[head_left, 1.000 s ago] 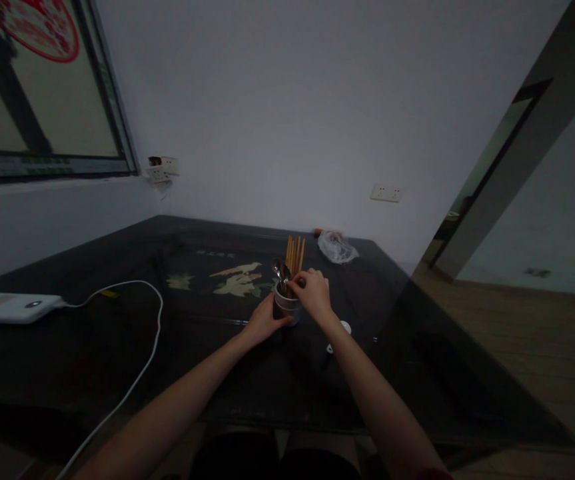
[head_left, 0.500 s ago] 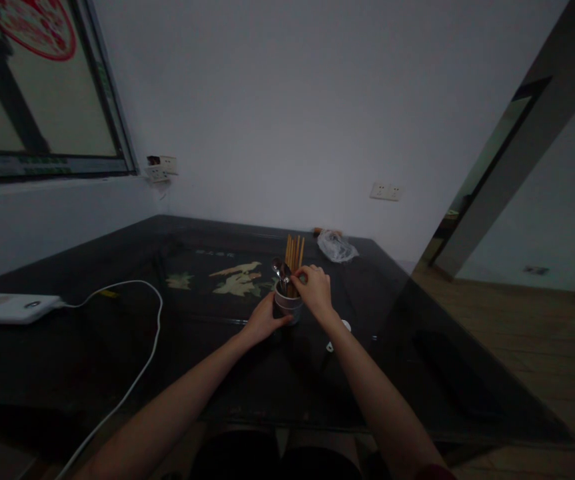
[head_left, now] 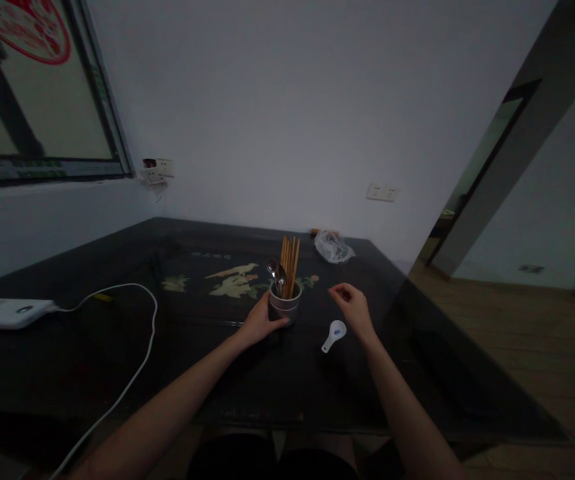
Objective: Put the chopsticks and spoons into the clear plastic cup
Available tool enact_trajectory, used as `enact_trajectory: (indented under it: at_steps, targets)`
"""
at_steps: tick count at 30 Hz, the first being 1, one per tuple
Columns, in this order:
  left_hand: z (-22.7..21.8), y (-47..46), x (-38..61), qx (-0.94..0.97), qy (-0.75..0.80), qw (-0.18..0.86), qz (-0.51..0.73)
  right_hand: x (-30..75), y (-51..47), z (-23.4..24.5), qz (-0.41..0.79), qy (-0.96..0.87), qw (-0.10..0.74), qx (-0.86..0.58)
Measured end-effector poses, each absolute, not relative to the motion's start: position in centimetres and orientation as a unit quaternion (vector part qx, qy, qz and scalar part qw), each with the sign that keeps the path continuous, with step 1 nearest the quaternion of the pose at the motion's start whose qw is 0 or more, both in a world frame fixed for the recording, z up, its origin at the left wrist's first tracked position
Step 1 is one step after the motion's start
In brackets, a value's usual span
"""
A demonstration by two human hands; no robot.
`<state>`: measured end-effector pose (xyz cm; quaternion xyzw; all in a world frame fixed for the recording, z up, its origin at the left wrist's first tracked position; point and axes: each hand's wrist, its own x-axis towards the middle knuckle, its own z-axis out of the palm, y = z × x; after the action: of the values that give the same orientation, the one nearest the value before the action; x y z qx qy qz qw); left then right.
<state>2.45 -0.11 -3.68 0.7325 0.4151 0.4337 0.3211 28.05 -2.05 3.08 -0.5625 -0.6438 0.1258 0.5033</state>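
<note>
My left hand (head_left: 260,319) is wrapped around the side of a grey cup (head_left: 284,308) on the dark table. Upright in it stand several wooden chopsticks (head_left: 290,263). Shiny metal spoons (head_left: 276,272) lean at the cup's left rim, bowls up. To the right of the cup, my right hand (head_left: 353,309) hovers over the table, its fingers curled together with nothing visible in them. Just below that hand lies a white soup spoon (head_left: 335,333) with a small blue mark in its bowl, its handle pointing toward me.
A crumpled clear plastic bag (head_left: 334,247) lies near the wall. On the left sits a white power bank-like device (head_left: 10,313) with a white cable (head_left: 154,320) trailing to the front edge. A dark flat object (head_left: 447,370) lies at the right.
My right hand has left the cup's utensils and moved right, uncovering the white spoon. The left hand stays on the cup. The view has shifted slightly.
</note>
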Motion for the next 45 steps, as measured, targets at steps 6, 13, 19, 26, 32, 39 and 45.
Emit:
enact_trajectory:
  at_steps: [6, 13, 19, 26, 32, 39, 45]
  targets:
    - [-2.0, -0.2, 2.2, 0.707, 0.433, 0.305, 0.468, 30.7, -1.7, 0.8, 0.21, -0.587, 0.531, -0.573]
    - [0.3, -0.1, 0.8, 0.65, 0.429, 0.23, 0.584, 30.8, -1.3, 0.3, 0.169, -0.591, 0.514, -0.598]
    - [2.4, -2.1, 0.5, 0.698, 0.405, 0.084, 0.585, 31.2, -1.2, -0.1, 0.17, -0.608, 0.471, -0.616]
    - [3.8, -5.6, 3.7, 0.791, 0.333, 0.044, 0.512, 31.9, -1.3, -0.1, 0.161, -0.62, 0.353, -0.682]
    - [5.8, -7.1, 10.3, 0.922, 0.293, 0.137, 0.212, 31.7, -2.1, 0.7, 0.141, -0.589, 0.239, -0.759]
    - [3.4, -4.4, 15.7, 0.884, 0.458, 0.068, 0.061, 31.5, -3.2, 1.8, 0.139, -0.591, 0.138, -0.782]
    - [3.0, -3.4, 16.4, 0.87, 0.487, 0.079, 0.022, 31.3, -3.8, 2.4, 0.146, -0.594, 0.113, -0.783]
